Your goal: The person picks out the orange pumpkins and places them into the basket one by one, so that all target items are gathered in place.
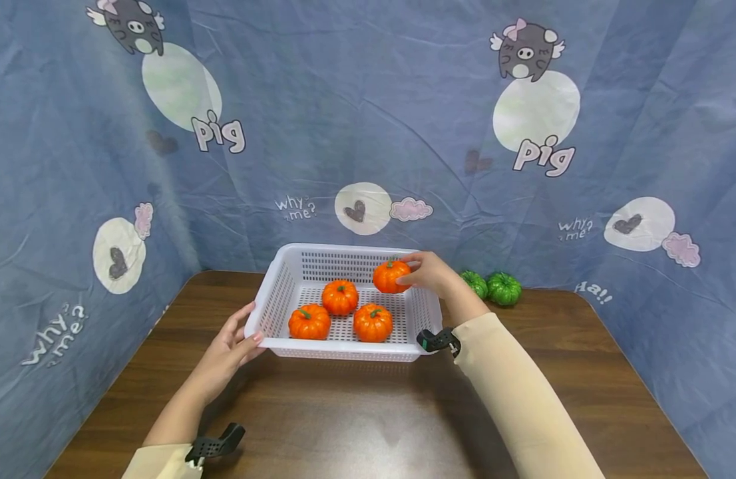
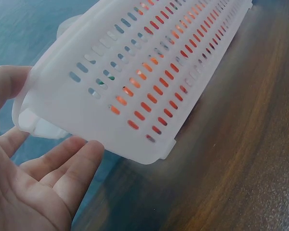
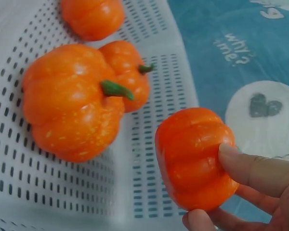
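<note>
A white perforated plastic basket [image 1: 350, 346] stands toward the back of the table, tilted in the left wrist view. Its left front corner is gripped by my left hand [image 1: 225, 346], thumb on the rim and fingers beneath. Over the basket's right back part, my right hand [image 1: 428, 271] pinches a small orange pumpkin [image 3: 195, 159] between thumb and fingers. Inside the basket sit three more orange pumpkins: one at the left front [image 1: 309, 322], one in the middle [image 1: 340, 297] and one at the right front [image 1: 372, 323].
Two green pumpkins [image 1: 504, 289] lie behind the right forearm, one partly hidden by it. The brown wooden table [image 1: 356, 412] is enclosed by a blue patterned cloth [image 1: 368, 120] at the back and sides. A black wrist device is on each arm.
</note>
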Motion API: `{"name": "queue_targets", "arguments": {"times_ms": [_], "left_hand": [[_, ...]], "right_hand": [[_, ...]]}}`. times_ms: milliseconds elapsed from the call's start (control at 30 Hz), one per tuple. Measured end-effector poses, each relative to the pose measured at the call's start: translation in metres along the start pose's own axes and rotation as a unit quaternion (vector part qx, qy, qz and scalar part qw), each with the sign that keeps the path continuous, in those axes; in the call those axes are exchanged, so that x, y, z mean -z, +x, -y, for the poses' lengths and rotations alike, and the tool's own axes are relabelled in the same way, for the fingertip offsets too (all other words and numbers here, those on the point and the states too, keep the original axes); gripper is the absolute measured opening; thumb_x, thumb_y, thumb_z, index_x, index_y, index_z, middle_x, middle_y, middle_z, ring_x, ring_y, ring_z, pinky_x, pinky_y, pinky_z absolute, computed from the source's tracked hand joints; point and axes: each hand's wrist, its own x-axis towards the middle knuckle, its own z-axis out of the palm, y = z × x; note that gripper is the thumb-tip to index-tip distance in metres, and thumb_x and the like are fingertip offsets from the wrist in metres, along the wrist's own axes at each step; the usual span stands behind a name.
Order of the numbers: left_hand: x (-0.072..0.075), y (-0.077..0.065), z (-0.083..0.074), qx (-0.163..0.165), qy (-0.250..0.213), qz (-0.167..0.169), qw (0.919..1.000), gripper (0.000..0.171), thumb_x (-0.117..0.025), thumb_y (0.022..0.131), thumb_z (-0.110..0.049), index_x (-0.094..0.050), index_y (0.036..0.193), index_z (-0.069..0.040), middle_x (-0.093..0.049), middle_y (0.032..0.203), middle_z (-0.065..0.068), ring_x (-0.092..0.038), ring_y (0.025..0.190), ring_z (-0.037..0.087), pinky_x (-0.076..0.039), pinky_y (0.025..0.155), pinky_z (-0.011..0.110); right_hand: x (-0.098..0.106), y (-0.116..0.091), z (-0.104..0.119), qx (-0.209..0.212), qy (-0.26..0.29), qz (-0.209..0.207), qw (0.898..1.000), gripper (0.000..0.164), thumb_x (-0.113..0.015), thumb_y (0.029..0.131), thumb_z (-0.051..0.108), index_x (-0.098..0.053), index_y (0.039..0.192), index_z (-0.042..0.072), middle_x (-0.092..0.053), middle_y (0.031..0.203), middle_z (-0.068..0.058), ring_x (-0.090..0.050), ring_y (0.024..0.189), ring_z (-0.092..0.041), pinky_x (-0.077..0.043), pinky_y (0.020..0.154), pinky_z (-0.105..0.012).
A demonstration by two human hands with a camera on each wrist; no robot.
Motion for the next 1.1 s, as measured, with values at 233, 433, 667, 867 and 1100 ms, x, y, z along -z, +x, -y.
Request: {"name": "queue_targets", "arguments": {"times_ms": [233,433,667,867,1100], "left_hand": [[0.0,-0.001,-0.001,-0.002,0.002,-0.003,1.0,0.07,-0.057,0.103,-0.013,-0.016,0.16,-0.015,-0.035,0.151,0.032,-0.061,0.112,0.007,-0.052,0.095,0.028],[0.0,0.0,-0.001,0.004,0.006,-0.002,1.0,0.071,-0.057,0.103,-0.015,-0.016,0.16,-0.017,-0.035,0.151,0.031,-0.061,0.112,0.006,-0.051,0.096,0.031],[-0.001,-0.001,-0.001,0.008,0.007,-0.004,0.9999,0.071,-0.057,0.103,-0.015,-0.016,0.16,-0.017,-0.035,0.151,0.031,-0.061,0.11,0.004,-0.052,0.096,0.03],[0.0,-0.001,0.0,0.008,0.004,-0.006,0.9999,0.07,-0.057,0.103,-0.014,-0.016,0.16,-0.017,-0.035,0.15,0.032,-0.061,0.11,0.003,-0.052,0.094,0.027],[0.002,0.001,0.004,-0.001,-0.005,-0.005,1.0,0.069,-0.056,0.103,-0.011,-0.017,0.16,-0.017,-0.034,0.15,0.032,-0.06,0.113,0.007,-0.052,0.094,0.028]], "right_hand": [[-0.013,0.012,0.001,0.002,-0.04,-0.004,0.999,0.053,-0.079,0.085,0.006,-0.06,0.135,0.004,-0.057,0.134,-0.026,-0.06,0.117,-0.034,-0.054,0.096,-0.042],[-0.019,0.019,-0.001,0.006,-0.048,0.001,0.999,0.053,-0.078,0.085,0.001,-0.059,0.135,0.0,-0.059,0.132,-0.027,-0.061,0.116,-0.035,-0.055,0.095,-0.042],[-0.029,0.028,-0.005,0.005,-0.068,0.002,0.998,0.05,-0.08,0.083,0.001,-0.063,0.13,0.0,-0.062,0.125,-0.025,-0.063,0.108,-0.033,-0.056,0.092,-0.041],[-0.036,0.032,-0.01,0.0,-0.076,0.001,0.997,0.053,-0.08,0.084,0.004,-0.061,0.133,0.001,-0.062,0.127,-0.022,-0.063,0.108,-0.032,-0.055,0.094,-0.041],[-0.04,0.036,-0.013,-0.02,-0.057,0.003,0.998,0.054,-0.079,0.085,0.004,-0.06,0.136,0.004,-0.06,0.134,-0.021,-0.06,0.116,-0.033,-0.052,0.099,-0.043]]}}
